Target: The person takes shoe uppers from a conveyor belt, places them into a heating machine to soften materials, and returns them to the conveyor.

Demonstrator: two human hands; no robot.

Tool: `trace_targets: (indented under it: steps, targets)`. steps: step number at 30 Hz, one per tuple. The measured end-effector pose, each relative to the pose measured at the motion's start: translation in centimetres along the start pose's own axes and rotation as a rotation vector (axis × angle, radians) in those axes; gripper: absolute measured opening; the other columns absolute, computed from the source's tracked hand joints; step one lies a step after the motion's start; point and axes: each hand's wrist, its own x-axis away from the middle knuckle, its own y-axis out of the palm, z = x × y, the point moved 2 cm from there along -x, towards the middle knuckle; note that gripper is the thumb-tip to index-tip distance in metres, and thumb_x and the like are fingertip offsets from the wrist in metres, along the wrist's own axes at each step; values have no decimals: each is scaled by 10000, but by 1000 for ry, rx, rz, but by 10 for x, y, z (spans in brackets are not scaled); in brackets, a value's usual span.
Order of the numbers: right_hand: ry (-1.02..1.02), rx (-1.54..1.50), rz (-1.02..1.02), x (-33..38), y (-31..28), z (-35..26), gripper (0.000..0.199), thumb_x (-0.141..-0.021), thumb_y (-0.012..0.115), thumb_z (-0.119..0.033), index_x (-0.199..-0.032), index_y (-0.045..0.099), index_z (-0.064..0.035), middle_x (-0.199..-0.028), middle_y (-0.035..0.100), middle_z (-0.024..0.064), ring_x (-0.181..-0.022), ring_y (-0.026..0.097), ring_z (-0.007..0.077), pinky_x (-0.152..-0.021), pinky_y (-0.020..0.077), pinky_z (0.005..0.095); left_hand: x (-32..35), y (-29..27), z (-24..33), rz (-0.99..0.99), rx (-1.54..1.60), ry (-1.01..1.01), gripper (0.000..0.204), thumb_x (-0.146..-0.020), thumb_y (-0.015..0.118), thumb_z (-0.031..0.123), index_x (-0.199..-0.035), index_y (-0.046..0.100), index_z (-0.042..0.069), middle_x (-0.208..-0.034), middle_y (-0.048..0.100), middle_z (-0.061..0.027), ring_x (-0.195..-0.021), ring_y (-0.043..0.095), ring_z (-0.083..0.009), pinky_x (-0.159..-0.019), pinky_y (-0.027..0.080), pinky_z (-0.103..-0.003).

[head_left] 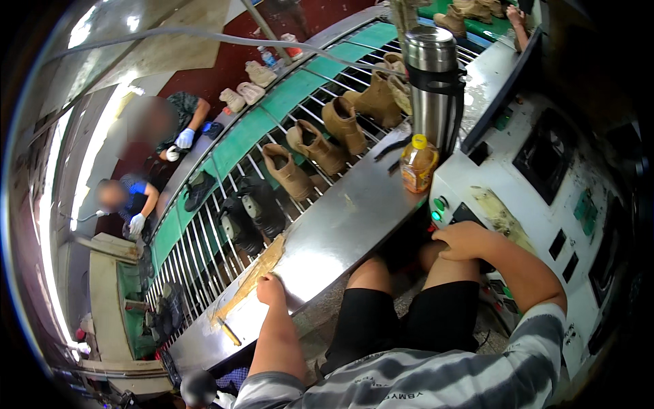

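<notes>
My left hand (271, 289) is closed in a loose fist and rests at the edge of a brown worn strip (253, 278) on the steel table (340, 238); nothing shows in it. My right hand (458, 240) hangs over my right knee, its fingers loosely stretched and holding nothing visible. Close by that hand, a white machine panel (518, 198) carries a lit green button (437, 215). A yellow-handled tool (229, 333) lies on the table below my left hand.
Brown boots (313, 148) and black shoes (262, 204) stand on a roller rack (204, 249) beyond the table. A steel flask (433, 95) and a yellow-capped bottle (418, 165) stand at the right. Two gloved people work across the rack.
</notes>
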Motion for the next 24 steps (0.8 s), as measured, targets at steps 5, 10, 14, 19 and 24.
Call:
trace_targets:
  steps: [5,10,14,19,24]
  targets:
    - [15,-198,197,34,-71,-24,424,-833,648,-358,-1189,609,-133,-888,685,107,-849,658,316,-752,509,426,0,2,-9,-59,-18,-35,394,-904,462,394,-847,678,69,-839,698,-176,-805,661,-388,-724,501,-503]
    - [137,-309,481,28,-78,11,273,-815,658,-303,-1019,664,-122,-702,647,79,-695,649,273,-659,500,394,3,-4,-1,-53,-18,-38,394,-903,469,397,-836,669,64,-834,695,-172,-796,658,-386,-719,500,-497]
    - [29,-142,659,17,-58,21,155,-811,631,-250,-889,690,-130,-750,683,86,-689,649,303,-656,510,410,1,-2,-4,-47,-7,-46,389,-897,478,394,-831,667,61,-826,695,-167,-789,656,-384,-712,499,-494]
    - [30,-105,675,12,-57,19,126,-800,626,-234,-836,697,-138,-753,690,72,-692,652,301,-663,519,407,-1,-2,-6,-47,-12,-53,379,-890,487,390,-816,663,63,-806,692,-165,-774,653,-382,-703,496,-492]
    - [-28,-68,725,10,-51,22,102,-787,635,-219,-810,693,-138,-742,689,67,-676,654,287,-646,518,401,-1,1,-9,-42,8,-49,373,-887,485,382,-785,650,64,-786,685,-169,-754,647,-385,-686,491,-495]
